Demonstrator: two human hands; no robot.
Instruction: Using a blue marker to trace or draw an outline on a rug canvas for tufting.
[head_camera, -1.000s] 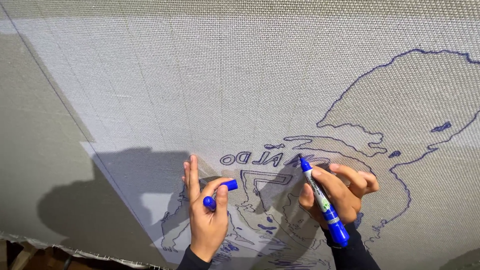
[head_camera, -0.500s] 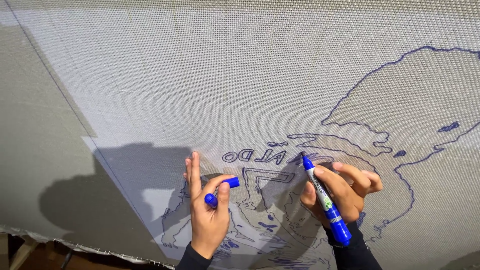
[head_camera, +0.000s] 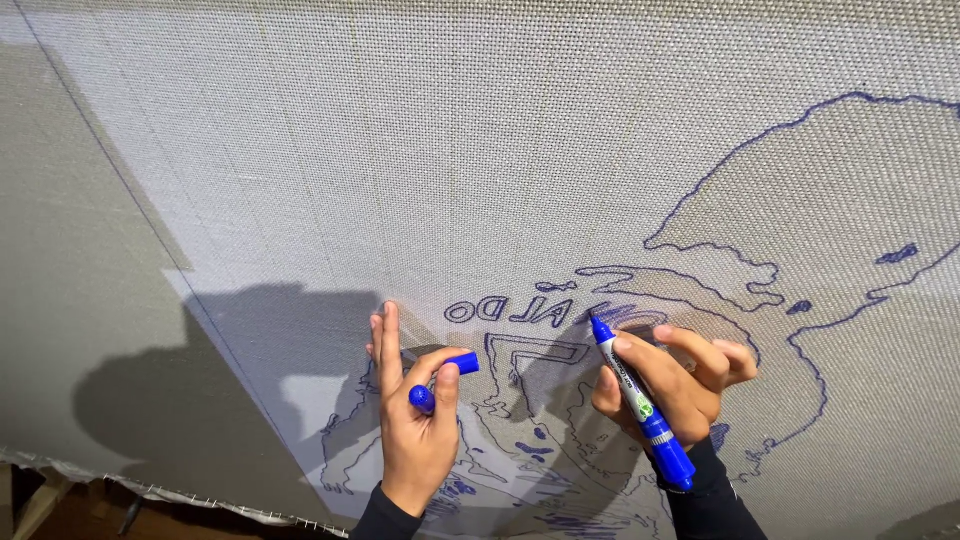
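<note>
Now one blue marker (head_camera: 640, 410) gripped by right hand (head_camera: 675, 385); one blue cap (head_camera: 440, 380) pinched by left hand (head_camera: 415, 420); one canvas (head_camera: 400, 150).

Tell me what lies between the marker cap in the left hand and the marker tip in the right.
In the head view, only woven cloth with blue traced outlines lies between the cap in the left hand and the marker in the right hand.

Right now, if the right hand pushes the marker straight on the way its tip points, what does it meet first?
The right hand aims the blue marker up and left. Its tip sits at or just off the woven cloth, so the cloth comes first, by the blue drawn outline; actual contact is unclear.
</note>
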